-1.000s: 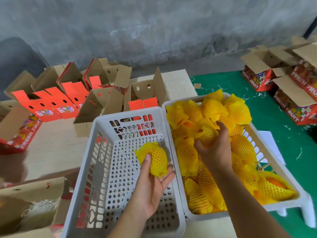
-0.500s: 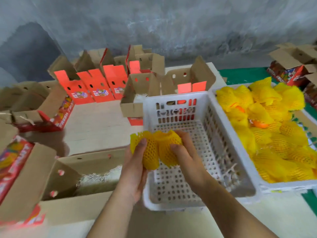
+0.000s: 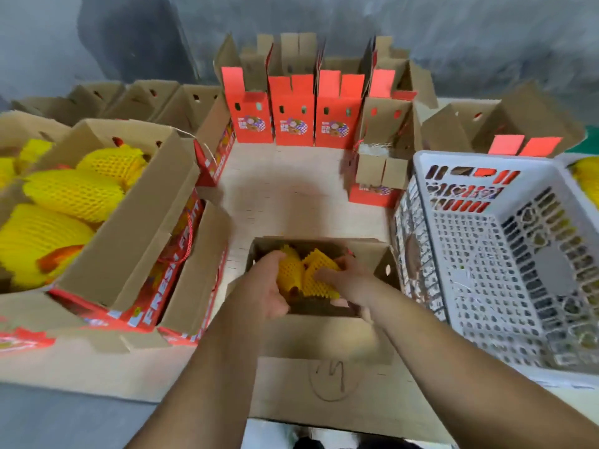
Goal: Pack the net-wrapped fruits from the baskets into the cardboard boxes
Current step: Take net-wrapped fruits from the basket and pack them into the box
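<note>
- I see two net-wrapped fruits (image 3: 306,275) low inside the open cardboard box (image 3: 382,254) at centre frame, just beneath my view; yellow foam mesh sleeves, ridged and springy-looking, ends flared.
- My left hand (image 3: 269,286) curls round the left fruit, fingers wrapped over its side. My right hand (image 3: 348,281) grips the right one, fingertips pressed into the mesh. Whether either fruit already rests on the box floor I cannot tell; the hands cover it.
- I judge this box as just begun: I make out nothing in it beyond these two, though its dark inside is partly hidden.
- At 9 o'clock a larger box (image 3: 136,202) already holds several wrapped fruits (image 3: 71,192), long and plump, one showing orange-red skin where the sleeve gapes. That one looks close to filled.
- At 3 o'clock the white plastic basket (image 3: 424,163), rigid, lattice-walled with perforated floor, shows no fruit: I take it as emptied.
- At the far 3 o'clock edge a sliver of yellow (image 3: 586,176) suggests another basket with stock left, so work remains.
- At 12 o'clock stand red printed cartons (image 3: 295,124), flaps upright, and plain brown corrugated ones (image 3: 505,124) beside them; their insides are not visible, likely waiting to be filled.
- All rests on a pale wooden tabletop (image 3: 291,196), smooth and matt.
</note>
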Demonstrator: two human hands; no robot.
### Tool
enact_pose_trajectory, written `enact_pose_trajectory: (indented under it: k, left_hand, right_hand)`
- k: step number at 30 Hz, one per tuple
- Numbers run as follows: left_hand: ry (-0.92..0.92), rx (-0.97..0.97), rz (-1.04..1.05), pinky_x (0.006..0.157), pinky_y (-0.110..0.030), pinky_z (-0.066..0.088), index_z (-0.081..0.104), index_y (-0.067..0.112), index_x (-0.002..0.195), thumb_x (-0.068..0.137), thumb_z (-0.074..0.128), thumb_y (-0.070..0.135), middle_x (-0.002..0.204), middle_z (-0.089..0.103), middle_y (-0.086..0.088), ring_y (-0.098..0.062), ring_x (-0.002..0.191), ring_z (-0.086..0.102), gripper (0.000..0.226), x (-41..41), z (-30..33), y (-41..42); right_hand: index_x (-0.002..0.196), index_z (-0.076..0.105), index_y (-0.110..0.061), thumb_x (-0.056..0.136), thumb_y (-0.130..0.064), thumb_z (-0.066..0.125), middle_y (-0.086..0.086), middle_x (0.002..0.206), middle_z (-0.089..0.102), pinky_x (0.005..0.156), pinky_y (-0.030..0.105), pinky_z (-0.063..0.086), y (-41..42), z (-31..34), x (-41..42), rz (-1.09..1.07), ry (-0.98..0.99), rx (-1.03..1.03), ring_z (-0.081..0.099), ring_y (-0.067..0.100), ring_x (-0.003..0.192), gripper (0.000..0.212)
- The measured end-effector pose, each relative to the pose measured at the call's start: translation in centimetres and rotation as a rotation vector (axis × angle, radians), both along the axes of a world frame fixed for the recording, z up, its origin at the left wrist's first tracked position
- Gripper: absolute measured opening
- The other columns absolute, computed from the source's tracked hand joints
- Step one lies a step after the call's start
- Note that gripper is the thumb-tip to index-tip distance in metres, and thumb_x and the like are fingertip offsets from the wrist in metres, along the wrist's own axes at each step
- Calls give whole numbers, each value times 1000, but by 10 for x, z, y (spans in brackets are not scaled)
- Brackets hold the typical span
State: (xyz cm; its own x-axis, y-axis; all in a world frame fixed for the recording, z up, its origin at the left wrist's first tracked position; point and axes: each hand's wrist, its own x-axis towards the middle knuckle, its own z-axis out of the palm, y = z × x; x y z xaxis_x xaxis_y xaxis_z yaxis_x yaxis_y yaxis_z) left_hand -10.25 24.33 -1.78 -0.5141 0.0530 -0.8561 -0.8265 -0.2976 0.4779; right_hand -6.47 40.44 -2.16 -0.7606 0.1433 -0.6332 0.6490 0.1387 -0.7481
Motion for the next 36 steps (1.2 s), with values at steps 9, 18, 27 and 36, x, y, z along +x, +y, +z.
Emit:
enact_pose_trajectory:
  k: [9,18,27,36]
  left_hand:
    - [302,-423,-265,92,-31,38,54,24,143,103,49,26,136,54,-2,-22,106,49,40,-4,-16,7]
    - [703,-253,-267,66,-13,51,68,22,103,101,56,18,93,74,4,0,81,68,13,55,35,108]
    - [928,-203,-496,63,-10,49,68,28,102,103,53,26,89,72,14,2,83,70,16,90,52,329]
    - [1098,-212,-738,85,-34,55,65,30,100,97,48,29,94,71,16,-6,96,68,17,135,39,565]
  right_hand:
    - [135,58,-15,92,-2,57,14,119,68,76,30,55,-20,-45,-24,177,-20,229,65,30,102,45]
    - [118,63,-36,93,-8,51,-21,106,71,87,13,49,43,38,43,21,547,283,64,-6,102,40]
    - [134,55,-27,104,-7,48,-15,108,71,76,12,52,239,78,108,-258,599,355,68,-5,93,37]
    - [125,59,-26,100,-4,54,-5,108,73,83,37,57,463,59,169,-522,579,430,70,9,96,34]
